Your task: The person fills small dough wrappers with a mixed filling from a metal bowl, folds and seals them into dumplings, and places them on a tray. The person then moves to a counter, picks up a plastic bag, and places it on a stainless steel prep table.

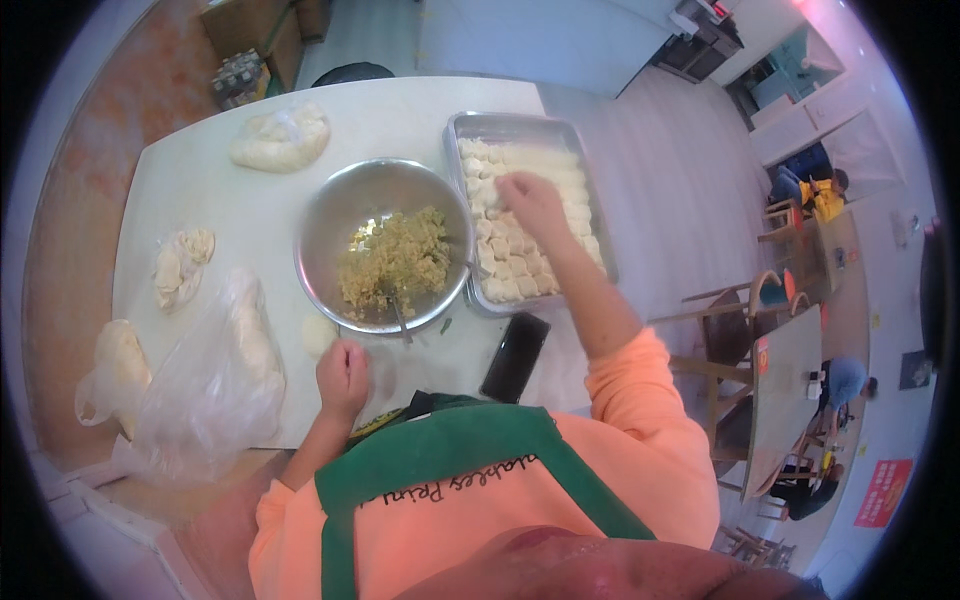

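Observation:
My left hand (343,379) is curled into a loose fist at the near side of the table, and nothing shows in it. Just beyond its knuckles lies a pale flat round of dough (320,334). Over the metal tray (517,306) my right hand (531,204) is bent with its fingertips down; whether they hold a piece is hidden. Rows of small pale dough pieces (517,266) fill much of that tray. Between my hands stands a large steel bowl (322,225) of crumbly yellow-green filling (401,259), with a metal utensil (400,319) leaning in it.
A dark phone (515,358) lies below the tray. Bagged dough (281,139) sits at the back left. Loose dough (180,270) and a plastic bag with dough (225,375) are on the left. People sit by tables (787,397) far right.

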`<state>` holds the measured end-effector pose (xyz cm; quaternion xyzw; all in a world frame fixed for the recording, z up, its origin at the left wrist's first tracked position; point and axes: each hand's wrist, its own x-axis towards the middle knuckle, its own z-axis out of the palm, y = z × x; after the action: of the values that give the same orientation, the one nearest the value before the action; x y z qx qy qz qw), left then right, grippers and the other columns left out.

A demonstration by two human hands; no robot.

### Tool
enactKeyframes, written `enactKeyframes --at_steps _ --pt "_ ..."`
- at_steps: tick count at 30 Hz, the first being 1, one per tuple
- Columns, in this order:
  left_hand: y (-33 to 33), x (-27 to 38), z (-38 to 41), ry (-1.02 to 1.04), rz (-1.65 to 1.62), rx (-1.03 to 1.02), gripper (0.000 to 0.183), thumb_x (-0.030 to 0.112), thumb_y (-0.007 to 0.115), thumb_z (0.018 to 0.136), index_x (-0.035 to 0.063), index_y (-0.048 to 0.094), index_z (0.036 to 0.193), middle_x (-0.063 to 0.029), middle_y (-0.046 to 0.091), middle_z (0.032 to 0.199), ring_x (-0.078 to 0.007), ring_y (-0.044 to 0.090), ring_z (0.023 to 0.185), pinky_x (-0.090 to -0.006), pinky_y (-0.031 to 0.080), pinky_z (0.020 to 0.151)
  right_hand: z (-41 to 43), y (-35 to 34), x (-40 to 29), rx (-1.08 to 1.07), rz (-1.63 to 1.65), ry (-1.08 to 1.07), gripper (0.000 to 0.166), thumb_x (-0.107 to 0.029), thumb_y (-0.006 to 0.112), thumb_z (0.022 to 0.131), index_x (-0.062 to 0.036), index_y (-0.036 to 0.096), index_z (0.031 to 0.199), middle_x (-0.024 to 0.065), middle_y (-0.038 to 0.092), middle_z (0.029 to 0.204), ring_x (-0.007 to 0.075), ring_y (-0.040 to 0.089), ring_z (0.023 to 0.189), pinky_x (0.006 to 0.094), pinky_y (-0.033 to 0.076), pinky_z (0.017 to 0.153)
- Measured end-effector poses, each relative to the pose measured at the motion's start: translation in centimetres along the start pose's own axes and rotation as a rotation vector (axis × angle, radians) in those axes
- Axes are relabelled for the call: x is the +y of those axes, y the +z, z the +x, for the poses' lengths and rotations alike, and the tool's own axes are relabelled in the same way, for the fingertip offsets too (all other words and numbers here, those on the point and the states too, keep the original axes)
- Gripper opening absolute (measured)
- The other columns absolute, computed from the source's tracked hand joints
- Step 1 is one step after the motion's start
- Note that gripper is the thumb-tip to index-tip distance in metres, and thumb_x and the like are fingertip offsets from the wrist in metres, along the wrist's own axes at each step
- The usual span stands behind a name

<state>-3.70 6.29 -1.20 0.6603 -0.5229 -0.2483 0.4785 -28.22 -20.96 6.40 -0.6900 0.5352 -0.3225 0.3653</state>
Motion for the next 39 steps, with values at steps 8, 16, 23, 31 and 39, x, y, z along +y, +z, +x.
enactKeyframes --at_steps 8,16,23,31,39 --pt "-0.5 -5.4 -5.4 0.113 0.438 -0.324 0.029 0.023 0.056 0.08 0.0068 0.048 0.057 -0.0145 0.05 0.059 -0.0348 0.05 0.056 -0.0458 0.037 0.052 14.6 3.4 6.9 0.202 -0.394 -0.226 0.029 -0.032 0.058 0.082 -0.0053 0.068 0.085 0.0164 0.065 0.076 0.0325 0.063 0.073 0.0392 0.049 0.067" --pt "0.0 -6.3 -5.9 0.147 0.444 -0.256 0.027 0.021 0.06 0.076 0.0094 0.047 0.056 -0.0106 0.048 0.055 -0.0323 0.049 0.053 -0.0438 0.037 0.05 17.7 7.3 9.4 0.147 -0.565 -0.135 0.029 -0.034 0.058 0.082 -0.0079 0.068 0.086 0.0162 0.065 0.079 0.0339 0.062 0.075 0.0406 0.049 0.071" --pt "0.1 -5.7 -5.4 0.162 0.417 -0.203 0.026 0.019 0.061 0.075 0.009 0.046 0.056 -0.01 0.048 0.054 -0.0313 0.049 0.052 -0.0428 0.037 0.049 17.3 7.6 9.5 0.125 -0.41 -0.262 0.026 -0.031 0.057 0.083 -0.0079 0.067 0.088 0.0159 0.065 0.08 0.0337 0.062 0.076 0.0411 0.049 0.071" --pt "0.2 -6.0 -5.8 0.134 0.428 -0.203 0.028 0.019 0.061 0.075 0.0091 0.044 0.054 -0.0101 0.044 0.052 -0.031 0.047 0.05 -0.0427 0.036 0.049 16.6 7.4 8.1 0.088 -0.433 -0.226 0.028 -0.031 0.057 0.084 -0.0045 0.066 0.088 0.0161 0.065 0.081 0.0348 0.062 0.08 0.0422 0.048 0.072" --pt "0.2 -6.3 -6.2 0.225 0.366 -0.145 0.027 0.017 0.061 0.075 0.0091 0.045 0.056 -0.0095 0.045 0.053 -0.0313 0.047 0.05 -0.0426 0.036 0.049 9.5 -2.2 8.1 0.488 -0.3 -0.31 0.03 -0.028 0.054 0.087 -0.0015 0.062 0.096 0.015 0.065 0.092 0.029 0.061 0.088 0.0355 0.047 0.078"
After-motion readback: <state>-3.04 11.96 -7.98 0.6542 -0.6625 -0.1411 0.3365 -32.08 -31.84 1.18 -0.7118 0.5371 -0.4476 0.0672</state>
